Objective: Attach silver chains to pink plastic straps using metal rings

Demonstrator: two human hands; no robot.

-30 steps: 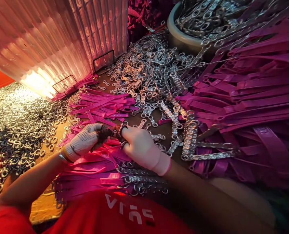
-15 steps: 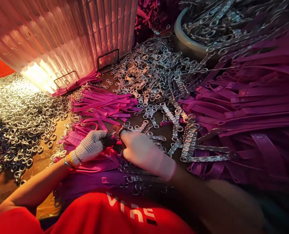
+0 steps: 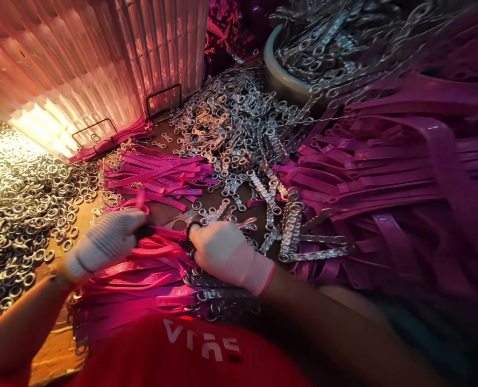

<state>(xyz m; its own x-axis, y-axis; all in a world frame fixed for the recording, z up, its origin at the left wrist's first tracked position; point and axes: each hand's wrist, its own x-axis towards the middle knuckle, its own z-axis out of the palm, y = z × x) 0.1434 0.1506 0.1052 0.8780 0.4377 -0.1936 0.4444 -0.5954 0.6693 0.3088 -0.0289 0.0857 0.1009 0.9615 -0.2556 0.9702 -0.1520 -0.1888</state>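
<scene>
My left hand (image 3: pixel 107 239), in a white knit glove, is closed on a pink strap (image 3: pixel 166 232), and a short end of it sticks up above the fingers. The strap runs across to my right hand (image 3: pixel 222 251), also gloved, whose closed fingers pinch its other end. Dark material covers the fingertips; whatever metal part may be in the right fingers is hidden. Beneath both hands lies a pile of pink straps (image 3: pixel 154 269) with metal rings at their ends. Short metal chain pieces (image 3: pixel 226 212) lie just beyond my right hand.
Loose metal rings (image 3: pixel 25 199) are heaped at left. A translucent ribbed panel (image 3: pixel 81 70) stands behind. Metal links (image 3: pixel 230 115) are piled at the centre back, near a tub (image 3: pixel 281 72) full of chain strips. More pink straps (image 3: pixel 376 177) are stacked at right.
My hands, close together before, are now apart, with the strap stretched between them. The left hand has moved left and is blurred. The whole view has shifted slightly.
</scene>
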